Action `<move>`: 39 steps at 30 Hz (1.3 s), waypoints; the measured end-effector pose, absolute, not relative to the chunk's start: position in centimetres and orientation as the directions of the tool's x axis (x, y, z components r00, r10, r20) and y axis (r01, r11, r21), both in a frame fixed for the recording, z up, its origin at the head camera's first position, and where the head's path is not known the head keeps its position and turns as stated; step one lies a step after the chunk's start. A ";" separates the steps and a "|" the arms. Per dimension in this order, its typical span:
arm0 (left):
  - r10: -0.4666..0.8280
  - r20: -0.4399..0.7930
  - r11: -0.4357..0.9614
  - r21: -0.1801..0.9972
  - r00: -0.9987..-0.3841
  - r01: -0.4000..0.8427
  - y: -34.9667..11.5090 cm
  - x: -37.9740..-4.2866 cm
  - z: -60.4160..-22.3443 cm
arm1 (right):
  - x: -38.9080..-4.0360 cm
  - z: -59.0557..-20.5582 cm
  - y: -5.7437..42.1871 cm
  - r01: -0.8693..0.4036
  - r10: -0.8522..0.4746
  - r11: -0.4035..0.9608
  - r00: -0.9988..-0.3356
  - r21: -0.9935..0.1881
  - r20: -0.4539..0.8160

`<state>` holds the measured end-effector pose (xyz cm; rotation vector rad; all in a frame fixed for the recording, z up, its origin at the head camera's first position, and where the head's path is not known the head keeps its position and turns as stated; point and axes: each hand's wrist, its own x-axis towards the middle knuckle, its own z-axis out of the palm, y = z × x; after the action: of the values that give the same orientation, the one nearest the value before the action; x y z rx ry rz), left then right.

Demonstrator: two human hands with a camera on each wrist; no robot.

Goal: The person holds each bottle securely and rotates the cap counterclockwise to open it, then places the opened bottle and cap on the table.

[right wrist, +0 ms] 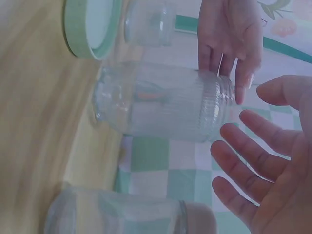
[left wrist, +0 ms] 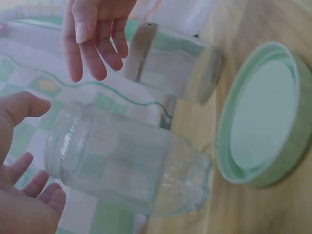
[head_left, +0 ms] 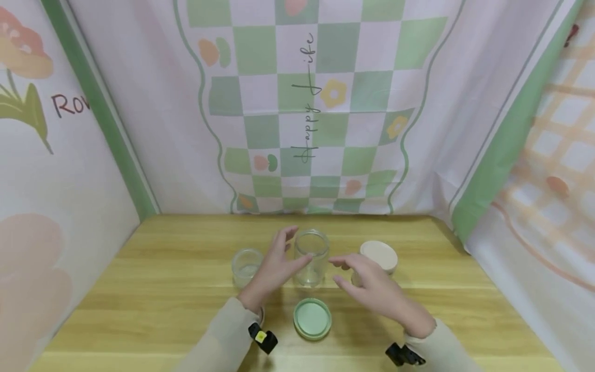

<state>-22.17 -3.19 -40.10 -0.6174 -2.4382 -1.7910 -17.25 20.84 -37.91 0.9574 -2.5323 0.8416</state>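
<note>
A clear, lidless glass jar (head_left: 311,247) stands upright on the table between both hands. My left hand (head_left: 275,267) is at its left side, thumb and fingers spread around the rim's level; whether it touches the glass I cannot tell. To the right, my right hand (head_left: 374,287) hovers with relaxed fingers, apart from the jar. The right wrist view shows nothing in the right hand (right wrist: 273,170) beside the ribbed neck of the jar (right wrist: 163,105). In front of the jar lies a green lid (head_left: 312,319), its hollow side up.
A smaller open glass jar (head_left: 245,264) stands left, partly behind the left hand. Right of centre is a glass jar with a pale lid (head_left: 378,256), partly covered by the right hand. A round rim (head_left: 262,315) peeks from under the left wrist. A patterned curtain (head_left: 297,129) hangs behind.
</note>
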 end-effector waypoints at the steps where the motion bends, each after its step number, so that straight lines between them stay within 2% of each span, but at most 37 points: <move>1: 0.279 0.294 0.249 0.897 -0.914 0.364 -3.0 -22.1 -39.9 | -17.3 -37.8 21.0 -0.683 -0.494 0.604 -0.725 -0.411 0.479; 8: 0.256 0.418 0.242 0.845 -0.872 0.476 -1.7 -22.0 -38.9 | -17.3 -37.0 22.4 -0.690 -0.459 0.600 -0.712 -0.405 0.532; 15: 0.233 0.469 0.228 0.825 -0.852 0.516 -0.2 -21.7 -38.6 | -17.1 -36.6 23.7 -0.669 -0.425 0.627 -0.723 -0.398 0.545; 22: 0.284 0.480 0.146 0.834 -0.830 0.532 1.4 -21.0 -37.7 | -17.1 -36.5 25.4 -0.646 -0.388 0.660 -0.730 -0.383 0.563; 29: 0.378 0.486 0.035 0.843 -0.788 0.537 3.2 -20.5 -38.3 | -17.4 -37.6 26.9 -0.612 -0.317 0.692 -0.733 -0.383 0.602; 33: 0.455 0.458 0.042 0.845 -0.763 0.533 4.2 -20.5 -38.8 | -17.9 -38.0 27.7 -0.598 -0.297 0.704 -0.738 -0.384 0.606; 39: 0.565 0.301 0.206 0.850 -0.768 0.485 5.4 -20.7 -39.8 | -18.3 -38.2 28.3 -0.579 -0.310 0.727 -0.756 -0.369 0.576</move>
<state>-20.69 5.41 -39.80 -1.0895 -2.4970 -1.7105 -18.29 28.31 -38.23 0.6769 -2.4460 0.7466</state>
